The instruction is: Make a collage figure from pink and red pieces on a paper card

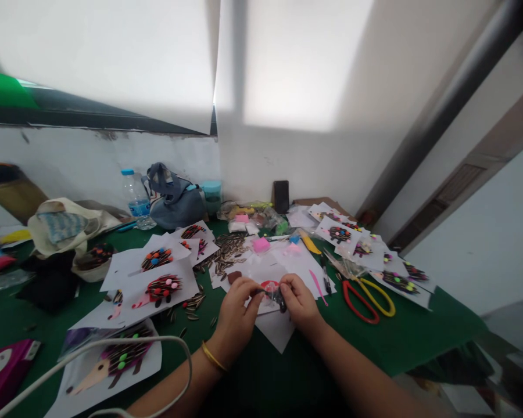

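Note:
At the front middle of the table my left hand (pixel 242 302) and my right hand (pixel 300 302) face each other with fingers pinched. Stretched between them is a small clear plastic packet (pixel 275 295) with something dark in it. A red round patch shows at the packet; I cannot tell whether it is printed on it or lies behind. Under the hands are white paper sheets (pixel 268 268). A brown lump (pixel 234 277) lies just beyond my left fingers. To the right of my right hand lie a pink plastic tool (pixel 317 287) and a black pen (pixel 326 278).
Scissors (pixel 361 302) with red and yellow handles lie at the right. Sunflower seeds (pixel 229 251) are heaped behind my left hand. Hedgehog pictures (pixel 163 288) cover both sides. A white cable (pixel 113 339) crosses the front left. A bottle (pixel 136 200), bag (pixel 174 200) and phone (pixel 281 196) stand at the back.

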{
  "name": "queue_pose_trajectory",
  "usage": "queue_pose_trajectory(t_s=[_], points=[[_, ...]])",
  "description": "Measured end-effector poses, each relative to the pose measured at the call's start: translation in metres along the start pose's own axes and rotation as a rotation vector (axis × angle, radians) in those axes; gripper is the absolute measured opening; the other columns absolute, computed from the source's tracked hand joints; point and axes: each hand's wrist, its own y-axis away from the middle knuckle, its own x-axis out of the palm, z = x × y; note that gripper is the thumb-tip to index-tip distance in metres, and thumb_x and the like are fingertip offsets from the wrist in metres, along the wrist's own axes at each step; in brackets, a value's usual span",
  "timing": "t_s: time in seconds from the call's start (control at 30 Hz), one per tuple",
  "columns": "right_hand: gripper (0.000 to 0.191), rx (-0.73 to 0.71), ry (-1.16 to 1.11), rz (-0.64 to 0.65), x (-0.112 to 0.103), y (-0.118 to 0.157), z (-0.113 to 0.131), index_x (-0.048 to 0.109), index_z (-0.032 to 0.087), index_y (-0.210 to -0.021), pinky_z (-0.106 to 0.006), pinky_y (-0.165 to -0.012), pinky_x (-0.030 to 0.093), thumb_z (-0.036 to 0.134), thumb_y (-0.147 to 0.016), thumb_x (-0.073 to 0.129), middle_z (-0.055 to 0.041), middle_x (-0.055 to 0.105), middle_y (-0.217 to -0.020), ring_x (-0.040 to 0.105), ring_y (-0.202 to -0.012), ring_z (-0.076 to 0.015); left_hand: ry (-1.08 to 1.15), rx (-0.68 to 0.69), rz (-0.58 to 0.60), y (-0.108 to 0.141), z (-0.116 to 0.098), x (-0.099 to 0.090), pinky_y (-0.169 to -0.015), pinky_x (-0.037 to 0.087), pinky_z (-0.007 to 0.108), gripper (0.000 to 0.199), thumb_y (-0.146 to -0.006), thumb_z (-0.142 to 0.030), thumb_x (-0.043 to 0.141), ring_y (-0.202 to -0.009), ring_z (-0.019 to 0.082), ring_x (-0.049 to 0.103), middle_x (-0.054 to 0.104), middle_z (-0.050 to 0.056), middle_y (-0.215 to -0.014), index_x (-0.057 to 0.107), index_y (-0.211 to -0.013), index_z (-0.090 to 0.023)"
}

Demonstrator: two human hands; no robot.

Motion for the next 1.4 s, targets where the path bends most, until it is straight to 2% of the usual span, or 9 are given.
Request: queue_pose_trajectory(t_s=[0.13, 0.4, 0.57, 0.67, 0.77, 0.97, 1.07, 1.2, 1.4], points=[[0.027, 0.002, -0.02, 0.007, -0.001, -0.001, -0.001, 0.051, 0.021, -0.088, -0.023, -0.046, 0.044, 0.047, -0.094, 0.047, 0.0048, 0.052, -0.06, 0.051, -0.048, -0.0111, 0.096, -0.012, 0.078, -0.001, 0.003, 0.002, -0.082, 0.049, 0.032, 0.024, -0.09, -0.024, 0.054, -0.089, 0.019, 0.061, 0.068, 0.005, -0.096, 0.07, -0.107, -0.026], [0.026, 0.013, -0.025, 0.095, 0.002, 0.001, 0.003, 0.054, 0.021, -0.089, -0.023, -0.047, 0.044, 0.047, -0.093, 0.049, 0.0038, 0.054, -0.064, 0.051, -0.05, -0.0113, -0.041, 0.049, 0.148, 0.0, 0.001, 0.001, -0.078, 0.047, 0.03, 0.015, -0.085, -0.021, 0.061, -0.084, 0.018, 0.06, 0.066, 0.003, -0.088, 0.073, -0.092, -0.027], [0.027, -0.022, 0.047, -0.045, -0.005, -0.004, -0.002, 0.056, 0.021, -0.092, -0.024, -0.049, 0.045, 0.046, -0.094, 0.047, 0.0026, 0.054, -0.065, 0.051, -0.052, -0.0125, 0.08, -0.111, 0.016, -0.002, 0.002, 0.001, -0.069, 0.046, 0.03, 0.008, -0.084, -0.026, 0.061, -0.073, 0.017, 0.059, 0.064, 0.002, -0.076, 0.067, -0.081, -0.022], [0.029, -0.047, 0.216, -0.327, -0.027, -0.017, -0.009, 0.056, 0.02, -0.098, -0.029, -0.059, 0.049, 0.045, -0.095, 0.041, -0.0013, 0.059, -0.075, 0.055, -0.061, -0.0157, 0.366, -0.348, -0.035, -0.005, 0.004, 0.002, -0.065, 0.048, 0.03, 0.017, -0.079, -0.032, 0.067, -0.068, 0.017, 0.062, 0.067, 0.001, -0.073, 0.069, -0.09, -0.02], [0.031, -0.047, 0.495, -0.431, -0.059, -0.036, -0.018, 0.058, 0.019, -0.108, -0.039, -0.078, 0.05, 0.039, -0.094, 0.039, -0.0085, 0.065, -0.096, 0.06, -0.083, -0.0223, 0.605, -0.485, -0.031, -0.008, 0.003, 0.004, -0.068, 0.051, 0.03, 0.039, -0.068, -0.034, 0.077, -0.072, 0.018, 0.065, 0.073, 0.004, -0.082, 0.07, -0.102, -0.017], [0.043, 0.013, 1.089, -0.28, -0.095, -0.056, -0.032, 0.061, 0.018, -0.124, -0.051, -0.099, 0.037, 0.019, -0.083, 0.046, -0.016, 0.062, -0.122, 0.053, -0.115, -0.0324, 0.8, -0.619, 0.033, -0.007, 0.0, 0.006, -0.053, 0.045, 0.023, 0.041, -0.071, -0.045, 0.076, -0.056, 0.012, 0.062, 0.071, 0.004, -0.071, 0.067, -0.095, -0.013], [0.046, 0.028, 1.221, -0.303, -0.09, -0.051, -0.028, 0.06, 0.023, -0.127, -0.056, -0.102, 0.032, 0.02, -0.083, 0.048, -0.0123, 0.058, -0.132, 0.046, -0.124, -0.0345, 0.871, -0.659, 0.06, -0.007, -0.002, 0.005, -0.051, 0.041, 0.02, 0.045, -0.073, -0.05, 0.074, -0.05, 0.008, 0.056, 0.066, 0.001, -0.062, 0.069, -0.093, -0.011], [0.042, -0.161, 1.19, -0.363, -0.073, -0.04, -0.015, 0.061, 0.022, -0.126, -0.053, -0.106, 0.031, 0.021, -0.086, 0.048, -0.0099, 0.055, -0.135, 0.044, -0.127, -0.0313, 0.98, -0.703, 0.073, -0.007, -0.006, 0.005, -0.065, 0.047, 0.02, 0.052, -0.062, -0.039, 0.086, -0.068, 0.01, 0.064, 0.072, 0.005, -0.08, 0.069, -0.103, -0.012], [0.038, -0.598, 0.815, -0.092, -0.03, -0.013, 0.01, 0.059, 0.022, -0.124, -0.047, -0.105, 0.039, 0.019, -0.088, 0.048, -0.0095, 0.059, -0.127, 0.05, -0.122, -0.0256, 0.772, -0.716, 0.138, -0.006, -0.004, 0.005, -0.053, 0.043, 0.021, 0.037, -0.066, -0.045, 0.081, -0.055, 0.012, 0.063, 0.071, 0.004, -0.067, 0.064, -0.078, -0.014]])
